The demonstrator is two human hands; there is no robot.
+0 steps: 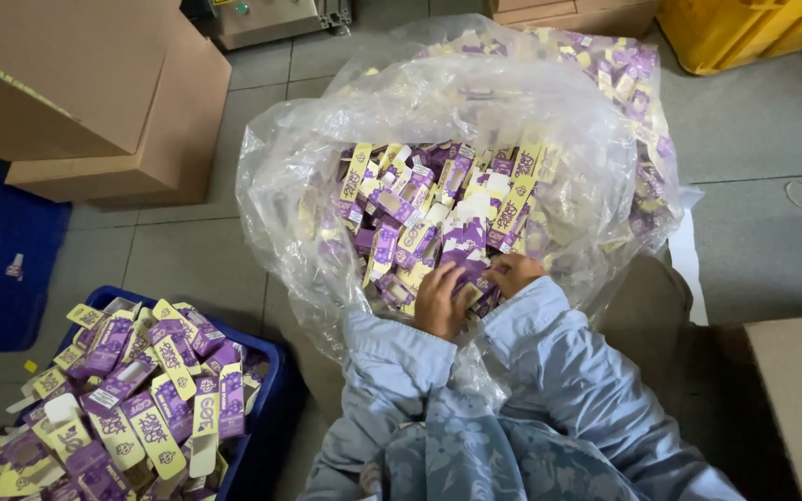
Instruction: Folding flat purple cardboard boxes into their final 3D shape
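The left hand (440, 302) and the right hand (512, 273) are sunk side by side into a heap of cartons (438, 209), small flat purple-and-yellow ones; the left fingers curl down over several cartons; the right fingers are buried among them, so whether that hand has closed on any cannot be told; both arms wear pale blue sleeves (549, 357). The cartons fill a large clear bag (308, 158), open at the top and standing on the tiled floor (754, 121) directly ahead of the person. A blue crate (276, 399) at lower left, just beside the bag, holds more cartons of the same kind, some spilling over its rim. Brown boxes (95, 93) stand at upper left; a yellow bin (744, 28) stands at upper right, well apart from the hands.
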